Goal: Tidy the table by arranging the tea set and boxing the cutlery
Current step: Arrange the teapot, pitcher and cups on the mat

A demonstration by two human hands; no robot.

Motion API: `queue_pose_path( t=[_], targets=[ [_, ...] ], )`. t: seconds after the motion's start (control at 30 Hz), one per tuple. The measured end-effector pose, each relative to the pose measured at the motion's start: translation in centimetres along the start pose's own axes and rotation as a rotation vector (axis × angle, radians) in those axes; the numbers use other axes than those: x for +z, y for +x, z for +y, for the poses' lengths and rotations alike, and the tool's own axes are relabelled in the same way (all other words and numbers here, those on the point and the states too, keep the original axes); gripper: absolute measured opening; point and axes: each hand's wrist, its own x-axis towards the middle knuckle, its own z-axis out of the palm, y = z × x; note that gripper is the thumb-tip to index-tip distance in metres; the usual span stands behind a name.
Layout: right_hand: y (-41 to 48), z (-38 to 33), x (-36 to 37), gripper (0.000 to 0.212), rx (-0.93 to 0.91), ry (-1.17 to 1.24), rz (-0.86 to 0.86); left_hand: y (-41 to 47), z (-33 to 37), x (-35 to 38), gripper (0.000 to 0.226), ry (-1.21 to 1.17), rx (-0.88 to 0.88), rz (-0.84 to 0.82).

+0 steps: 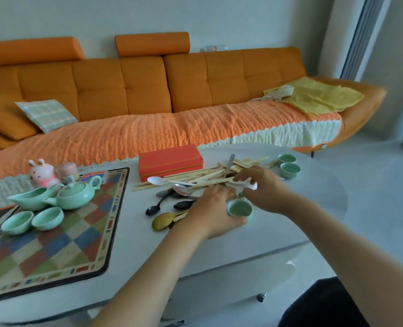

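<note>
On the tabletop (136,223) a green cup (239,208) stands just beside the left hand (212,208), at its 3 o'clock; whether that hand grips anything I cannot tell. At the cup's 1 o'clock the right hand (264,192) pinches a white spoon (253,185) above the cutlery pile (207,177), red box (169,162) beyond at 11 o'clock

Mint-green teacups (239,208), red box (169,162)
</note>
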Motion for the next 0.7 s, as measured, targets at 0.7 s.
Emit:
queue_pose_path(
  t=[0.7],
  targets=[
    [6.0,12.7,-0.8,0.05,0.547,-0.104,0.243,12.4,3.1,1.3,0.06,-0.028,0.036,0.153]
  ],
)
